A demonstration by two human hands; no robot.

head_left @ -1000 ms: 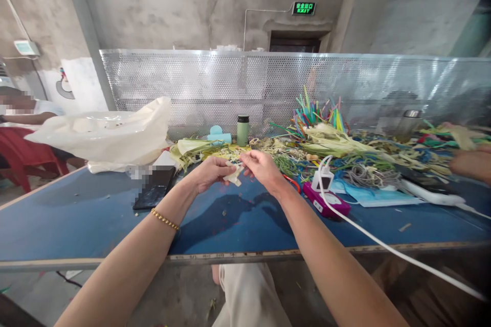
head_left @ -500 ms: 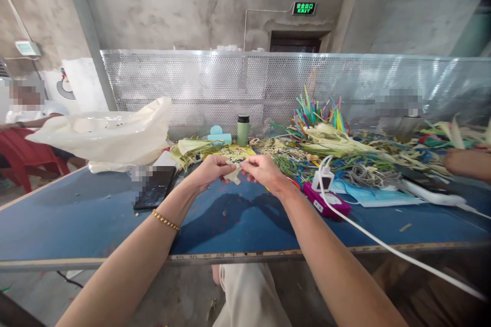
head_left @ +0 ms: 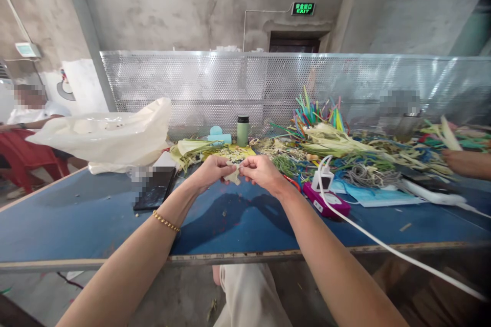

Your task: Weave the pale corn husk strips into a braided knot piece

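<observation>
Above the blue tabletop [head_left: 215, 232], a small pale piece of corn husk [head_left: 232, 178] is pinched between my two hands. My left hand [head_left: 213, 171], with a beaded bracelet on its wrist, grips the husk's left side between thumb and fingers. From the right, my right hand [head_left: 261, 169] is closed at the husk's upper edge, its fingertips almost meeting the left thumb. Just behind the hands lie a yellow sheet with pale scraps [head_left: 240, 153] and a bundle of husk leaves [head_left: 192, 148].
Left are a big cream plastic bag [head_left: 115, 138] and a dark tablet [head_left: 155, 189]. A green bottle [head_left: 243, 131] stands behind. On the right are a purple power block [head_left: 326, 202] with a white cable, husk and cord piles [head_left: 337, 140], and another person's hand [head_left: 466, 162].
My hands stay nearly in place, with the husk piece shifting slightly between the fingers. At the right, the other person's hand and the pale strip by it have moved a little left.
</observation>
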